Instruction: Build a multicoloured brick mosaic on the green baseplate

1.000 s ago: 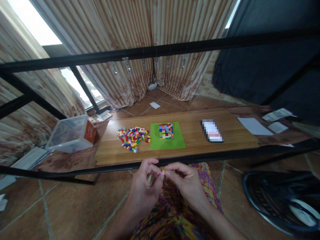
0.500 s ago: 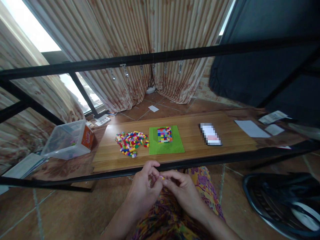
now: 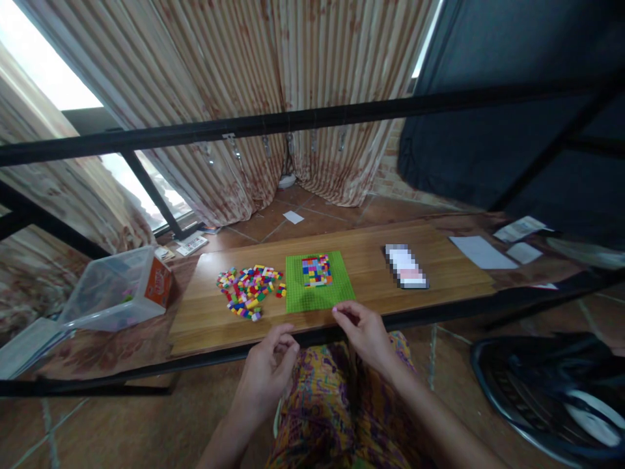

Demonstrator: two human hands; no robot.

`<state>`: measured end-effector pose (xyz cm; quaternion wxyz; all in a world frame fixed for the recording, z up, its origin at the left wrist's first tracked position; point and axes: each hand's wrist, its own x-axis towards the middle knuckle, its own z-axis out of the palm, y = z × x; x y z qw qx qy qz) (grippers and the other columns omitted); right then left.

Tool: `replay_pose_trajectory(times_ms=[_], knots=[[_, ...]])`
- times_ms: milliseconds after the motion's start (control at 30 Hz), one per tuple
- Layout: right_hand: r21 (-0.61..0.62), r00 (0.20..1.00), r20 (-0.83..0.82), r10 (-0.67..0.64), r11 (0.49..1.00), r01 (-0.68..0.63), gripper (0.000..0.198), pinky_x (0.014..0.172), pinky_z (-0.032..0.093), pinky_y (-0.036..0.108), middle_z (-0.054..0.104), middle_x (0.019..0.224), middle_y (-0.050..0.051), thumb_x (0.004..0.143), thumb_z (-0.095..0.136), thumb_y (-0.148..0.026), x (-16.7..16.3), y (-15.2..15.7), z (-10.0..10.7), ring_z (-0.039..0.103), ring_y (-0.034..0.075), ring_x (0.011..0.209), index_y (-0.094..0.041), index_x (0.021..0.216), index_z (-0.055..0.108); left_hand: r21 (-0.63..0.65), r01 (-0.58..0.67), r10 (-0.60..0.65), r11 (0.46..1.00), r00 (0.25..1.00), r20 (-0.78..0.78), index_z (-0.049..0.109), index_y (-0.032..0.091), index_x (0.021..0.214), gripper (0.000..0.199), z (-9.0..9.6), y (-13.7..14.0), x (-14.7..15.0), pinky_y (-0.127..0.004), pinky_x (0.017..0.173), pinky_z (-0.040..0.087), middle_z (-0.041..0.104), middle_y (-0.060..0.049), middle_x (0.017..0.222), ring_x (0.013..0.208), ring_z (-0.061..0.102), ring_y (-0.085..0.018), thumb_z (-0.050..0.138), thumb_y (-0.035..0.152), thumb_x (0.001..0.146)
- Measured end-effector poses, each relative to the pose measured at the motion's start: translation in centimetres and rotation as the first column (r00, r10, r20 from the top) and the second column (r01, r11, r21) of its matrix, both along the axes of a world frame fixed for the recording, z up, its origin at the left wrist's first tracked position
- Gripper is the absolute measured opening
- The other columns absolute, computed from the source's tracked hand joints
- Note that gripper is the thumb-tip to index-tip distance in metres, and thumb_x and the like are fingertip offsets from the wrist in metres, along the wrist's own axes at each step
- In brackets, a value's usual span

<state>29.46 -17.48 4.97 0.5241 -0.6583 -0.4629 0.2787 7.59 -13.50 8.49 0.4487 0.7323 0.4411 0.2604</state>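
A green baseplate point(image 3: 297, 299) lies on the wooden board, bearing a block of many-coloured toy bricks point(image 3: 316, 270). Near the plate's front edge, my right hand point(image 3: 364, 332) pinches a small pinkish toy brick point(image 3: 334, 310) between thumb and forefinger; my fingers cover most of it. My left hand point(image 3: 268, 368) hovers in front of the board's edge, fingers curved and thumb apart, with nothing seen in it. Left of the plate spreads a loose pile of coloured bricks point(image 3: 249, 286).
The wooden board point(image 3: 371, 299) rests on a table with a dark front rail. A clear plastic box point(image 3: 105, 306) stands at left. To the right are a phone point(image 3: 406, 267) with a blurred screen and white paper point(image 3: 481, 253). A dark bar point(image 3: 312, 117) crosses behind.
My hands, together at a small brick before, have parted. My right hand has moved forward to the baseplate with the brick; my left has drawn slightly left and opened. The view has shifted slightly.
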Motion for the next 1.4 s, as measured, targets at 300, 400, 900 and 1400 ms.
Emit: replay_pose_trajectory(times_ms=[300,400,900,1400], knots=[[0.073,0.970,-0.080,-0.231,0.969,0.237,0.026,0.071,0.049,0.033,0.074,0.077,0.006,0.074,0.066,-0.045,4.1,8.2,-1.6,0.066,0.022,0.074,-0.020,0.075,0.072,0.052,-0.418,0.418,0.907,0.908,0.015,0.067,0.017,0.092,0.037,-3.1,6.8,-5.2,-0.038,0.082,0.055,0.076,-0.010,0.090,0.084,0.071,-0.026,0.064,0.047,0.070],[0.082,0.969,-0.084,-0.232,0.968,0.239,0.026,0.070,0.048,0.033,0.074,0.077,0.007,0.074,0.065,-0.044,4.1,10.2,-2.2,0.065,0.021,0.072,-0.019,0.075,0.072,0.056,-0.495,0.495,0.867,0.869,0.014,0.068,0.017,0.089,0.037,-3.9,8.8,-6.2,-0.042,0.087,0.055,0.076,-0.011,0.092,0.088,0.070,-0.027,0.065,0.046,0.067],[0.055,0.967,-0.089,-0.237,0.969,0.242,0.024,0.072,0.050,0.033,0.076,0.079,0.007,0.071,0.072,-0.041,4.4,12.1,-4.0,0.068,0.020,0.072,-0.018,0.078,0.073,0.041,-0.565,0.565,0.824,0.825,0.009,0.067,0.018,0.086,0.032,-6.5,13.2,-7.6,-0.042,0.094,0.053,0.076,-0.010,0.094,0.095,0.070,-0.027,0.064,0.042,0.065],[0.019,0.918,-0.309,-0.250,0.963,0.268,0.033,0.068,0.054,0.033,0.074,0.072,0.004,0.066,0.074,-0.050,4.7,12.1,-4.4,0.066,0.018,0.067,-0.018,0.076,0.074,0.102,-0.584,0.586,0.805,0.810,0.016,0.069,0.018,0.094,0.032,-7.3,12.8,-7.6,-0.035,0.088,0.053,0.076,-0.007,0.095,0.090,0.069,-0.023,0.059,0.042,0.074]])
